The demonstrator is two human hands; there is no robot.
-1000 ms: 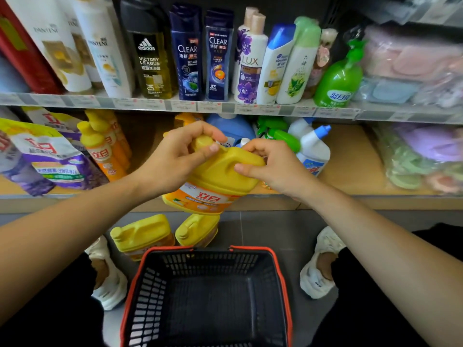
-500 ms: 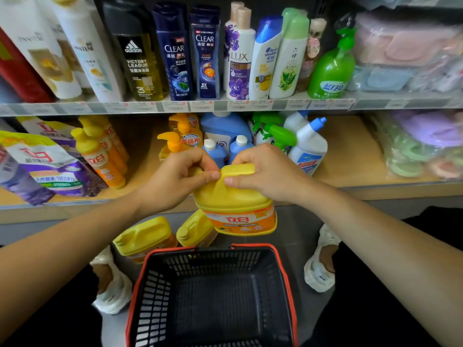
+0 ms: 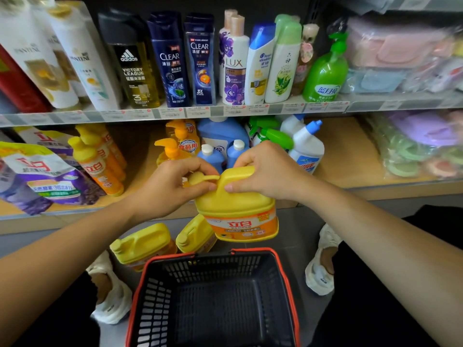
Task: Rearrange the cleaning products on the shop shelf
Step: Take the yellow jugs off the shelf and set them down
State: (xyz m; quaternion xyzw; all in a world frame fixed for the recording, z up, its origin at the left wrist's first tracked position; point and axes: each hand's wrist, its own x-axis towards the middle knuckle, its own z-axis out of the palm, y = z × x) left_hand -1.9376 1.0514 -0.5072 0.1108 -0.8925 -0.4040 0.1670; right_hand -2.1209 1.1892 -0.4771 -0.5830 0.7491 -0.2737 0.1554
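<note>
A yellow detergent jug [image 3: 238,211] with an orange label hangs upright in front of the lower shelf [image 3: 350,171], above the floor. My left hand [image 3: 172,186] pinches its cap and neck on the left. My right hand [image 3: 265,171] grips its handle from above. Two more yellow jugs [image 3: 142,244] [image 3: 195,234] lie on the floor below the shelf, just behind a black basket.
A black basket with a red rim [image 3: 215,296] stands on the floor between my feet. The lower shelf holds orange pump bottles [image 3: 97,161], blue bottles [image 3: 220,139], white spray bottles [image 3: 305,144] and purple pouches [image 3: 42,179]. Shampoo bottles [image 3: 200,58] line the upper shelf.
The jug was tilted on its side, higher up; both hands have turned it upright and lowered it toward the floor in front of the shelf. The other jugs and basket stayed put.
</note>
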